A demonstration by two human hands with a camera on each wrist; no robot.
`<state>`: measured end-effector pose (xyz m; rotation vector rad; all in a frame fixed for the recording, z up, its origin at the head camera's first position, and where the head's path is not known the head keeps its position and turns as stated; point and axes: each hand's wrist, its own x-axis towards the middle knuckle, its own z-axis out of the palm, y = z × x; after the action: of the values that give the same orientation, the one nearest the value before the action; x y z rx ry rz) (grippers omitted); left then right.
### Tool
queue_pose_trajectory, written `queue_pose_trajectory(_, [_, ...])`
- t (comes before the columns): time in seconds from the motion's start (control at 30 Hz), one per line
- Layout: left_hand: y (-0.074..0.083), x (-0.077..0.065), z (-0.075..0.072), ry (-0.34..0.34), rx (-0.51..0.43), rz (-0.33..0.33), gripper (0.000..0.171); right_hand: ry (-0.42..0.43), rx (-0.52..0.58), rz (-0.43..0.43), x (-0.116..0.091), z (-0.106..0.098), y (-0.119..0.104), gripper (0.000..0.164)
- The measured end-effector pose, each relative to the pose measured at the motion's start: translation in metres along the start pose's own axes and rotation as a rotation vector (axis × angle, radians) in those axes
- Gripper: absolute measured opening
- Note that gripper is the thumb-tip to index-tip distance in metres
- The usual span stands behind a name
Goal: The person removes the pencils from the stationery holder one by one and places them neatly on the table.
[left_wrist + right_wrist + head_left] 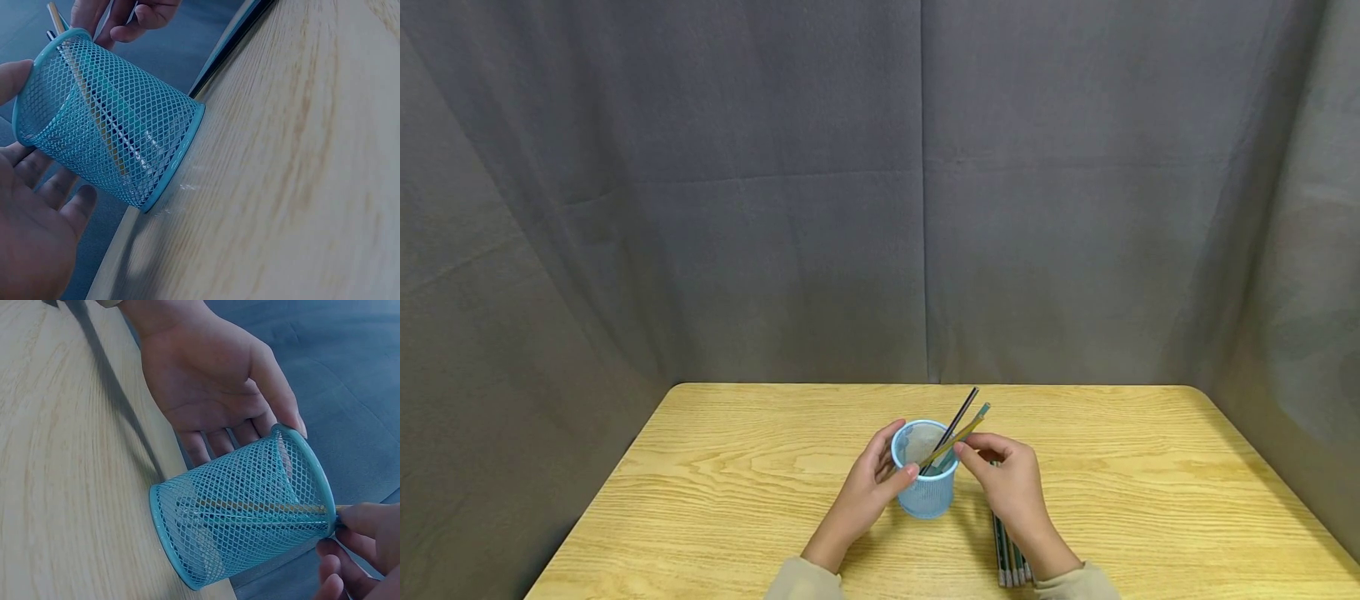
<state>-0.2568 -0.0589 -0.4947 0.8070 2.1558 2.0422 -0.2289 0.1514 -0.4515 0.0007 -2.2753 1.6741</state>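
Note:
A light-blue wire-mesh pencil cup (927, 498) stands upright on the table. My left hand (868, 492) holds it from the left, thumb at the near rim and fingers around the far side. Inside lean a dark pencil (964, 407), a teal pencil (984, 409) and a gold pencil (973, 423), their upper ends rising past the rim toward the right. My right hand (1011, 483) pinches the gold pencil right at the rim, with the teal one close against its fingers. Through the mesh (119, 119), the pencils' lower ends show near the base.
Several dark and green pencils (1002, 554) lie side by side on the wooden table (737, 483), partly hidden under my right hand and wrist. Grey curtains (790, 208) hang behind the table's far edge and along both sides.

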Motion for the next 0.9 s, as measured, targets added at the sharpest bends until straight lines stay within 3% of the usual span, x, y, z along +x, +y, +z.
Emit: queue_pose_trajectory(0.9, [0.002, -0.001, 0.001, 0.004, -0.012, 0.005, 0.063, 0.110, 0.077, 0.030, 0.004, -0.016, -0.014, 0.022])
